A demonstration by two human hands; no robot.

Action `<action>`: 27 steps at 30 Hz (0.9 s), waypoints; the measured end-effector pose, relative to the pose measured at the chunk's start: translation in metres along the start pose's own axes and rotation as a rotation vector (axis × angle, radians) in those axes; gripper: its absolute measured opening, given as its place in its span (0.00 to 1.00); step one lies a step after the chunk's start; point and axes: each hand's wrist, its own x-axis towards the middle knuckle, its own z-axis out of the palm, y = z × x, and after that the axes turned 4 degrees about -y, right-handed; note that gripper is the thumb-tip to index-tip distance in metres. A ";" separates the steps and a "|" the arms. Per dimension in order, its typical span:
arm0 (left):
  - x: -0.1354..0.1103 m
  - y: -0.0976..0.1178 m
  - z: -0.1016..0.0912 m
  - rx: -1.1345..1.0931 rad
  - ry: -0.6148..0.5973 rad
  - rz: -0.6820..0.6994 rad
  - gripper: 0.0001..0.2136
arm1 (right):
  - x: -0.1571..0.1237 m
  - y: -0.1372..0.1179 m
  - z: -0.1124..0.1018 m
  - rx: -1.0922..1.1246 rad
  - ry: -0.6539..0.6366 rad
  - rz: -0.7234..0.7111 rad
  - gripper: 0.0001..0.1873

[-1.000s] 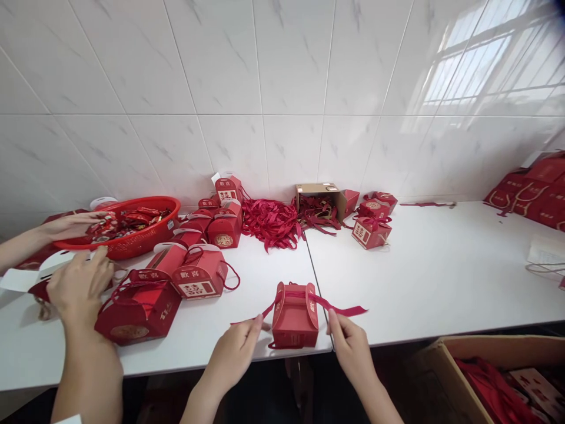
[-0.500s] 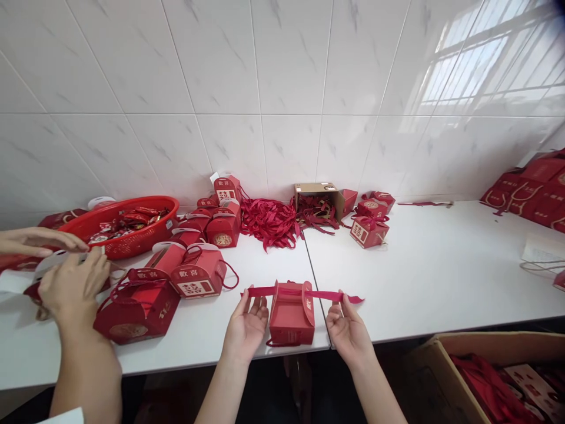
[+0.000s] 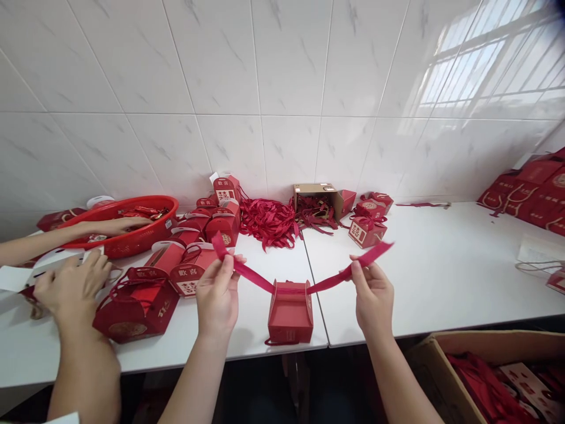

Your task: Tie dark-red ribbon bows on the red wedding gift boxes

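A small red gift box (image 3: 290, 318) stands upright at the front of the table, near the seam. Through its top runs a dark red ribbon (image 3: 251, 275), its two ends raised in a wide V. My left hand (image 3: 218, 294) is closed, pinching one ribbon end between thumb and fingers, up and left of the box. On the other side my right hand (image 3: 373, 294) pinches the opposite end, also closed. Neither hand touches the box. A dark red cord shows at the box's lower front edge.
Left, several red boxes (image 3: 136, 306) crowd the table beside a red basket (image 3: 132, 241) of wrapped sweets. A co-worker's hand (image 3: 77, 280) rests there; another reaches inside. Behind lie a ribbon pile (image 3: 269, 222) and a cardboard box (image 3: 315, 188). A carton (image 3: 441, 359) stands at lower right.
Both my hands have moved up and outward, lifting the ribbon ends from nearly level into a V. A co-worker's hand has reached into the basket.
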 end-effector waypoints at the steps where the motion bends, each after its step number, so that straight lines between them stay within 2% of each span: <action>1: 0.002 0.003 0.006 0.035 -0.028 0.030 0.09 | 0.004 -0.009 0.004 -0.037 -0.039 -0.049 0.14; 5: 0.002 0.010 0.029 0.208 -0.141 0.054 0.09 | 0.016 -0.038 0.024 -0.011 -0.219 -0.168 0.12; 10: -0.003 0.010 0.045 0.278 -0.271 -0.014 0.12 | 0.023 -0.054 0.045 0.067 -0.371 -0.145 0.14; 14: -0.008 0.011 0.050 0.234 -0.365 -0.007 0.11 | 0.026 -0.055 0.058 0.064 -0.425 -0.031 0.15; 17: -0.013 0.017 0.052 0.333 -0.457 -0.011 0.13 | 0.025 -0.056 0.065 -0.042 -0.483 0.045 0.14; 23: -0.018 0.026 0.052 0.527 -0.534 -0.084 0.17 | 0.013 -0.061 0.065 0.138 -0.783 0.031 0.10; 27: -0.016 0.029 0.047 0.592 -0.583 -0.131 0.17 | 0.012 -0.052 0.066 0.156 -0.771 0.008 0.09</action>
